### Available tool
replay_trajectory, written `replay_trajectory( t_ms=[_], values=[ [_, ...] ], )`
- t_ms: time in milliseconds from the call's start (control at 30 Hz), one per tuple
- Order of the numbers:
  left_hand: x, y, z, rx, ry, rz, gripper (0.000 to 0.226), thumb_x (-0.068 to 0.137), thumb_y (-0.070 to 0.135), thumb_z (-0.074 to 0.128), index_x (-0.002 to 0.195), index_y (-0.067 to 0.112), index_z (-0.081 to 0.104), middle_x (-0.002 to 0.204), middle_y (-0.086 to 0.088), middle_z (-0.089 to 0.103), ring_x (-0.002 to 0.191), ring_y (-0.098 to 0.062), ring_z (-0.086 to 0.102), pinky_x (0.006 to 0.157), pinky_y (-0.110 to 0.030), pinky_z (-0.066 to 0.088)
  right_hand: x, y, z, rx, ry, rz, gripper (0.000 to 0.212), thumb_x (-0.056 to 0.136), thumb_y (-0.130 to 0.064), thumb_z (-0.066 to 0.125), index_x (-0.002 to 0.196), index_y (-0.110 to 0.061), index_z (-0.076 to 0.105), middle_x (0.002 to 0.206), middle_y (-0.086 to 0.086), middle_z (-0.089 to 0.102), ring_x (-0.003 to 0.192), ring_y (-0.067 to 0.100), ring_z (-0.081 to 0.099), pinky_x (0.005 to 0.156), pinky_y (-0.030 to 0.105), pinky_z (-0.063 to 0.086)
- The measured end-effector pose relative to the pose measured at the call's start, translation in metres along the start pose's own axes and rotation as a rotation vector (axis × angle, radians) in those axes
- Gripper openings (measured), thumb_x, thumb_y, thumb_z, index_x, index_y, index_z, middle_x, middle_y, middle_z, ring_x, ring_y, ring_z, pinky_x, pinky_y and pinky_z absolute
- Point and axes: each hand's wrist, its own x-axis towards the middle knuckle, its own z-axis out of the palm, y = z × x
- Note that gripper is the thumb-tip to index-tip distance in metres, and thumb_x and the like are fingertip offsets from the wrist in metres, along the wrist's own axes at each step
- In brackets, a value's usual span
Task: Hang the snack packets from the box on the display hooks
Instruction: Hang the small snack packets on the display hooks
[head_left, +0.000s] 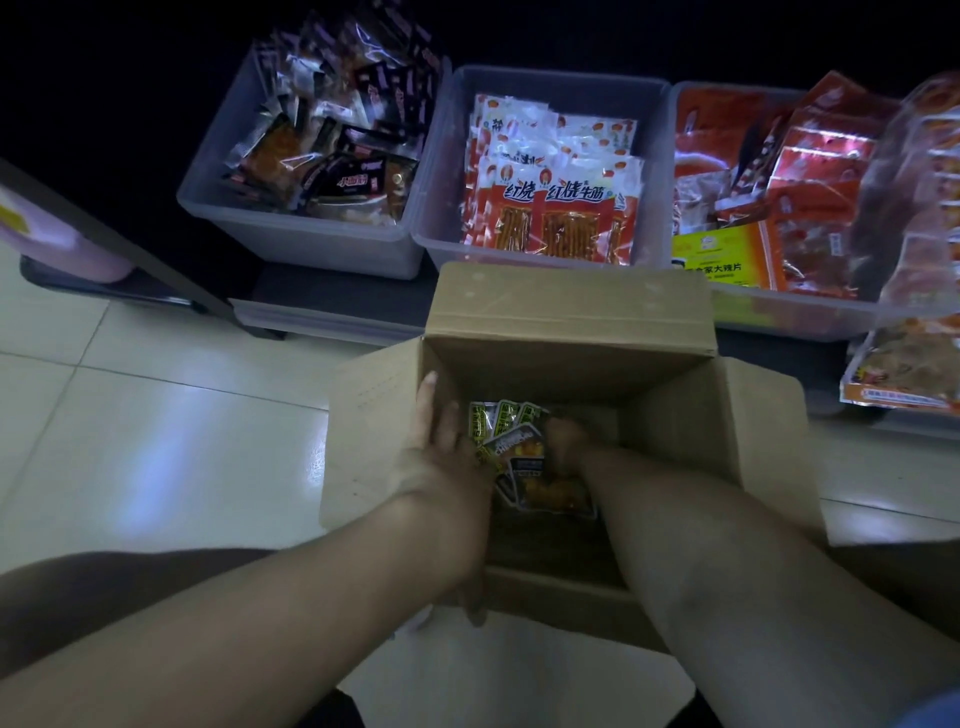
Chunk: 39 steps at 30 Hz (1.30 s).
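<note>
An open cardboard box (566, 332) stands on the tiled floor in front of me. Both my hands reach into it. My left hand (436, 441) lies against the box's inner left wall, one finger pointing straight up along it, its other fingers around a bunch of yellow-and-black snack packets (519, 452). Deeper in the box, my right hand (566, 441) curls on the same bunch from the right. More packets with orange contents (556, 493) sit below. No display hooks are in view.
Three clear plastic bins stand behind the box: a left bin (311, 234) of dark packets, a middle bin (561, 83) of red-and-white packets, a right bin (779, 306) of red packets. Hanging packets (914, 364) show at the far right. A dark shelf post (130, 244) slants at left.
</note>
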Motion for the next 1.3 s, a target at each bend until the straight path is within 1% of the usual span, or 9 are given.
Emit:
replay_trajectory(
  t_ms=[167, 500, 633, 767, 833, 967, 1100, 1200, 1300],
  values=[
    [0.003, 0.006, 0.008, -0.107, -0.036, -0.017, 0.126, 0.077, 0.079, 0.071, 0.17, 0.027, 0.005, 0.177, -0.016, 0.005, 0.16, -0.047, -0.017, 0.091, -0.093, -0.024, 0.018, 0.0, 0.011, -0.073, 0.063, -0.077, 0.077, 0.074, -0.022, 0.088, 0.145, -0.019, 0.058, 0.16, 0.013, 0.039, 0.149, 0.037, 0.036, 0.123, 0.04, 0.033],
    [0.009, -0.002, 0.006, -0.168, 0.051, 0.006, 0.123, 0.073, 0.077, 0.076, 0.169, 0.03, 0.014, 0.175, -0.013, 0.014, 0.162, -0.043, -0.012, 0.091, -0.091, -0.028, 0.051, 0.004, 0.019, 0.107, -0.006, -0.033, 0.094, 0.073, -0.015, 0.091, 0.154, -0.015, 0.042, 0.153, 0.013, 0.052, 0.139, 0.033, 0.053, 0.116, 0.038, 0.045],
    [0.007, -0.006, 0.008, -0.182, 0.116, 0.032, 0.117, 0.072, 0.077, 0.077, 0.166, 0.029, 0.025, 0.168, -0.012, 0.031, 0.16, -0.042, 0.004, 0.093, -0.091, -0.028, 0.053, 0.0, 0.02, 0.034, -0.012, -0.035, 0.097, 0.08, -0.015, 0.085, 0.161, -0.011, 0.031, 0.164, 0.019, 0.033, 0.152, 0.038, 0.034, 0.123, 0.041, 0.036],
    [0.006, -0.006, 0.015, -0.19, 0.138, 0.045, 0.105, 0.073, 0.076, 0.075, 0.16, 0.029, 0.039, 0.158, -0.007, 0.046, 0.155, -0.038, 0.02, 0.088, -0.089, -0.033, 0.06, 0.002, 0.027, -0.042, -0.095, -0.03, 0.133, 0.073, -0.021, 0.093, 0.168, -0.017, 0.001, 0.176, 0.01, 0.005, 0.159, 0.038, 0.02, 0.125, 0.053, 0.032],
    [0.007, -0.006, 0.018, -0.197, 0.149, 0.053, 0.096, 0.074, 0.075, 0.073, 0.154, 0.029, 0.047, 0.15, -0.004, 0.054, 0.152, -0.037, 0.025, 0.088, -0.089, -0.033, 0.062, 0.004, 0.028, -0.038, -0.071, -0.041, 0.139, 0.069, -0.024, 0.096, 0.168, -0.018, -0.003, 0.176, 0.008, 0.003, 0.159, 0.036, 0.019, 0.125, 0.053, 0.03],
    [0.005, -0.006, 0.02, -0.186, 0.166, 0.064, 0.088, 0.078, 0.076, 0.07, 0.15, 0.029, 0.052, 0.145, -0.002, 0.059, 0.151, -0.037, 0.029, 0.088, -0.088, -0.034, 0.067, 0.003, 0.024, -0.079, -0.037, -0.039, 0.123, 0.067, -0.023, 0.098, 0.164, -0.011, 0.023, 0.169, 0.014, 0.023, 0.156, 0.038, 0.025, 0.125, 0.047, 0.033],
    [0.001, -0.007, 0.019, -0.173, 0.195, 0.071, 0.088, 0.08, 0.072, 0.069, 0.153, 0.027, 0.048, 0.147, -0.007, 0.056, 0.147, -0.038, 0.034, 0.09, -0.088, -0.034, 0.078, -0.001, 0.028, -0.213, -0.079, -0.029, 0.097, 0.083, -0.023, 0.084, 0.163, -0.014, 0.03, 0.17, 0.017, 0.017, 0.158, 0.039, 0.017, 0.125, 0.055, 0.03],
    [0.0, -0.007, 0.019, -0.173, 0.192, 0.072, 0.08, 0.083, 0.067, 0.068, 0.15, 0.026, 0.051, 0.141, -0.008, 0.058, 0.143, -0.038, 0.037, 0.091, -0.089, -0.032, 0.082, -0.004, 0.04, -0.247, -0.049, -0.172, 0.058, 0.101, -0.041, 0.057, 0.151, -0.012, 0.051, 0.157, 0.016, 0.049, 0.145, 0.035, 0.046, 0.118, 0.044, 0.042],
    [0.0, -0.005, 0.019, -0.172, 0.177, 0.071, 0.069, 0.083, 0.056, 0.068, 0.143, 0.025, 0.055, 0.133, -0.009, 0.062, 0.138, -0.039, 0.04, 0.091, -0.089, -0.032, 0.089, -0.005, 0.044, -0.138, -0.069, -0.183, 0.054, 0.106, -0.044, 0.046, 0.146, -0.009, 0.056, 0.151, 0.017, 0.056, 0.141, 0.037, 0.051, 0.118, 0.045, 0.041]
  ],
)
